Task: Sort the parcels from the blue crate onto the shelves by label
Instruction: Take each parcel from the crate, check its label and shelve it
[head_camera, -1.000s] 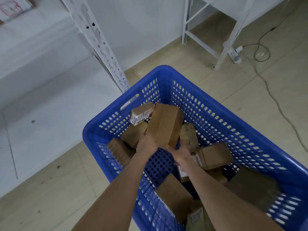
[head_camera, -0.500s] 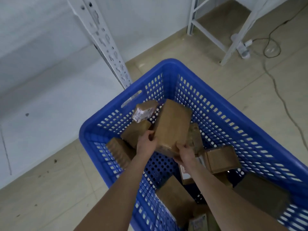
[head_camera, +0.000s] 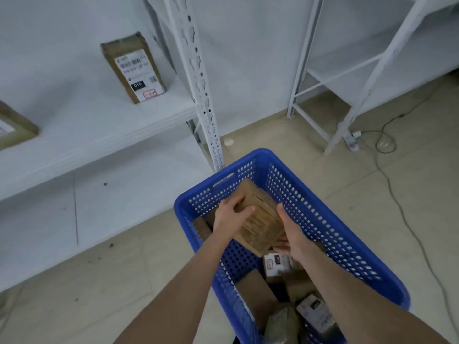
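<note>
Both of the person's hands are on a plain brown cardboard parcel (head_camera: 263, 219), held tilted just above the far end of the blue crate (head_camera: 323, 214); the left hand (head_camera: 229, 218) lies over its upper left edge, fingers (head_camera: 236, 202) curled down the far side and thumb laid across the top face; the right hand (head_camera: 294, 235) cups the near right corner, thumb up along the right side and fingers (head_camera: 282, 244) tucked underneath, so the parcel sits clamped between the two palms. The side facing up looks bare, though motion blur makes that hard to say for certain. Below it in the crate lie more parcels, one with a white label (head_camera: 275, 264) reading 010 just under the right wrist, and others heaped at the near end. To the left, a white shelf (head_camera: 87, 127) carries a standing parcel marked 010 (head_camera: 134, 68) and a second box (head_camera: 13, 130) cut off by the frame's edge; the perforated shelf post (head_camera: 198, 83) comes down just beside the crate's far corner; a power strip (head_camera: 351, 141) and its cable lie on the tiled floor to the right.
</note>
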`<state>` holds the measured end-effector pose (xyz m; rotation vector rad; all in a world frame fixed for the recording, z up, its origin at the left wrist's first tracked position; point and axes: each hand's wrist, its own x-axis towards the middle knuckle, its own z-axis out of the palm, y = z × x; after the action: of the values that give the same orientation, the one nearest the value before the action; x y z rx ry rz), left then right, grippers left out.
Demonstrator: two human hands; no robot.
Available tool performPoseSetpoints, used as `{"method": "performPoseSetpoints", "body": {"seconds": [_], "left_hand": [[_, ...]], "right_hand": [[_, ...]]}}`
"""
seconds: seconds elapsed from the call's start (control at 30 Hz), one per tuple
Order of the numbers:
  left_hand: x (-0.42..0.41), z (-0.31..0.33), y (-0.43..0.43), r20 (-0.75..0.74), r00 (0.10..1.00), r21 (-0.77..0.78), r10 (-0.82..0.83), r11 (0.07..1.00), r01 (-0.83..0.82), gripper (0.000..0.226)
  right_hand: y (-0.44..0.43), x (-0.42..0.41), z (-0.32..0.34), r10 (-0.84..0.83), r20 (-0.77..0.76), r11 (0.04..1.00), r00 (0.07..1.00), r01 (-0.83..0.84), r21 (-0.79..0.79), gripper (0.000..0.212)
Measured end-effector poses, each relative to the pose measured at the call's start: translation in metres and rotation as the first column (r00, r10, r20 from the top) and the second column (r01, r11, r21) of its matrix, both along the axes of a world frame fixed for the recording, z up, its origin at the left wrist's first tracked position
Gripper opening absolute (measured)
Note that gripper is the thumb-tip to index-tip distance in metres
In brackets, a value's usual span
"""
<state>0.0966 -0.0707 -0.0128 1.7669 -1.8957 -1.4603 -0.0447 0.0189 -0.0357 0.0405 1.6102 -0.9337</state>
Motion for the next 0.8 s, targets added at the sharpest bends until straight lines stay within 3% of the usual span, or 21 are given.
{"method": "performPoseSetpoints", "body": {"seconds": [0.13,0.27,0.43,0.6,0.77,0.8], "left_hand": [[0.012,0.066,0.013,-0.124,0.988,0.043,0.091,0.995,-0.086,0.053],[0.024,0.127,0.047,-0.282,0.932,0.068,0.229,0.974,-0.218,0.016],[0.034,0.174,0.091,-0.301,0.939,-0.064,0.166,0.979,-0.193,0.062],[0.047,0.210,0.126,-0.359,0.908,-0.135,0.217,0.951,-0.280,0.055],[0.050,0.227,0.137,-0.342,0.876,-0.143,0.339,0.903,-0.405,0.067],[0.051,0.229,0.138,-0.343,0.874,-0.150,0.345,0.898,-0.413,0.068]], "right_hand": [[0.008,0.001,0.059,0.038,-0.001,0.990,0.999,-0.038,-0.133,0.058],[0.024,-0.001,0.117,0.079,0.081,0.968,0.994,-0.057,-0.244,0.062],[0.048,0.002,0.179,0.154,0.005,0.934,0.988,-0.144,-0.328,0.053],[0.069,0.013,0.212,0.212,-0.048,0.887,0.976,-0.213,-0.410,0.041],[0.077,0.023,0.234,0.276,-0.130,0.834,0.952,-0.305,-0.460,0.072],[0.078,0.025,0.237,0.271,-0.157,0.830,0.950,-0.313,-0.462,0.071]]}}
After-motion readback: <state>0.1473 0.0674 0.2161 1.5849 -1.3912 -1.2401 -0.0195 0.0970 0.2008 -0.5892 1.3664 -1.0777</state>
